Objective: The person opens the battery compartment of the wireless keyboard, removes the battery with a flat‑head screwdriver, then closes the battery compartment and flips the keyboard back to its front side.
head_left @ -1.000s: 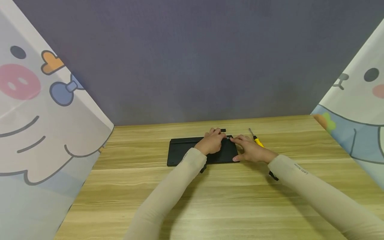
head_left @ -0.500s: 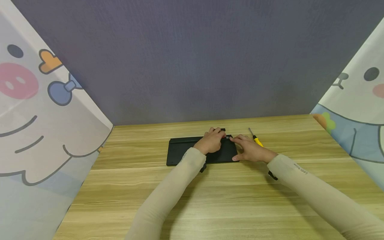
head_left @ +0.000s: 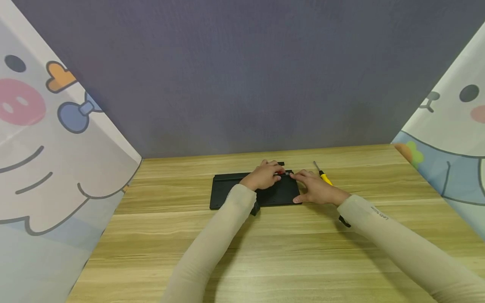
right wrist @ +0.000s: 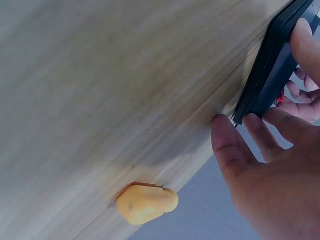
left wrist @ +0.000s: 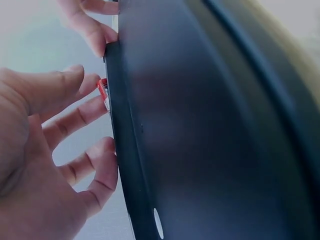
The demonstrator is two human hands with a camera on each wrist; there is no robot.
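A black keyboard (head_left: 227, 195) lies face down on the table, the raised ridge along its back edge. At the ridge's right end a red battery (left wrist: 103, 90) sits partly in view. My left hand (head_left: 264, 174) is over the ridge; in the left wrist view its fingers (left wrist: 80, 117) reach the battery and the keyboard's edge, while the thumb stands away from them. My right hand (head_left: 314, 188) spans the keyboard's right end, thumb on the front edge and fingertips (right wrist: 254, 120) at the back corner, holding it. The inside of the battery slot is mostly hidden.
Right of the keyboard lies a screwdriver (head_left: 326, 179) with a yellow handle, its shaft pointing away. A small black strip (head_left: 281, 163) lies just behind the keyboard. A grey wall (head_left: 242, 84) rises at the table's back edge, with cartoon-printed panels at both sides.
My left hand has drawn slightly back and left, its thumb coming away from the battery, and more red shows. My right hand stays in place on the keyboard.
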